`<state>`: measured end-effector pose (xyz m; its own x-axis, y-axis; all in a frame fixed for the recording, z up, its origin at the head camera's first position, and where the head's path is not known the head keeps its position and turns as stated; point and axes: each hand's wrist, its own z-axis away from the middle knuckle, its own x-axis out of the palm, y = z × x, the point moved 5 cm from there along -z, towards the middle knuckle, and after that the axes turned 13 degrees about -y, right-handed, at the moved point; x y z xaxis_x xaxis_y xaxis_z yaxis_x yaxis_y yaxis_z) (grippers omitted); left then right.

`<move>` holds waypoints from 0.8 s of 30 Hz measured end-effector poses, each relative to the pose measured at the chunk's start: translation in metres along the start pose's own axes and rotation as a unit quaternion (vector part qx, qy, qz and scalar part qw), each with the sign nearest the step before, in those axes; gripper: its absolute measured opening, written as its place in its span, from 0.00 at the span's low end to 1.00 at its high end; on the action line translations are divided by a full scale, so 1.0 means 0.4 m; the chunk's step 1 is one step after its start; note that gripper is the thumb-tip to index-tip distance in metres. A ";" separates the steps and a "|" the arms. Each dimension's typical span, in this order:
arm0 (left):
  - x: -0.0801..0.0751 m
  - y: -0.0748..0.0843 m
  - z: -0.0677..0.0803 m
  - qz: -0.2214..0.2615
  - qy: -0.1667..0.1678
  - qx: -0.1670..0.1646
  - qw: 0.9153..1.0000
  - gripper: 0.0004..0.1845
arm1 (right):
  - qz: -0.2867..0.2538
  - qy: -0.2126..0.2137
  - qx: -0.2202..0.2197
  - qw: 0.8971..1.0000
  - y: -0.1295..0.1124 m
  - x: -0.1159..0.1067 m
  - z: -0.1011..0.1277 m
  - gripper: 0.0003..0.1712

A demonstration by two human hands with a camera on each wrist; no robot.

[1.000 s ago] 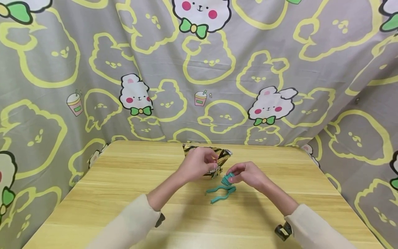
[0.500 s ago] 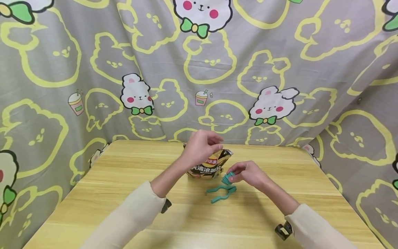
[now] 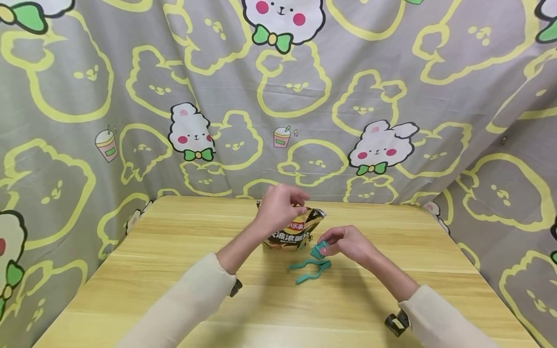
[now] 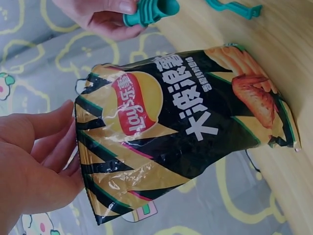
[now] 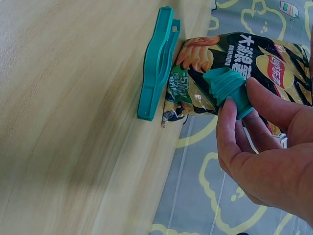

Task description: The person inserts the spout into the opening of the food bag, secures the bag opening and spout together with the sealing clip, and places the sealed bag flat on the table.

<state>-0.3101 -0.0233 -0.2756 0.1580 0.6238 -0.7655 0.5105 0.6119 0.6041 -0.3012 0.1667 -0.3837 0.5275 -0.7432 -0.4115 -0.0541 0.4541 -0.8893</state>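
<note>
Left hand (image 3: 278, 207) pinches the top of the chip bag (image 3: 292, 231), upright at table (image 3: 174, 270) centre. Right hand (image 3: 348, 244) grips a teal spout (image 3: 319, 249) — clip (image 3: 310, 269) lies beside. Step: readying the bag top; next likely needs spout aligned to it.

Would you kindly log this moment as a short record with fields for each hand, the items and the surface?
left hand: pinches top of chip bag, holding it upright
right hand: holds teal spout in fingertips, beside the bag
clip: teal, lies on table in front of bag, untouched
table: light wood
backdrop: grey cartoon cloth
</note>
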 end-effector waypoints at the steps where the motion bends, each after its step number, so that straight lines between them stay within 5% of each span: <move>1: 0.001 -0.001 -0.001 0.000 0.000 -0.002 1.000 0.10 | -0.001 0.000 0.000 1.000 0.001 -0.001 0.000 0.11; 24: 0.014 0.000 -0.014 -0.021 -0.004 0.019 1.000 0.04 | 0.012 0.009 -0.006 1.000 -0.026 -0.030 0.011 0.11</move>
<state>-0.3139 -0.0169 -0.2786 0.1422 0.5941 -0.7917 0.5484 0.6186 0.5627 -0.3031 0.1730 -0.3687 0.5105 -0.7406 -0.4369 -0.0768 0.4668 -0.8810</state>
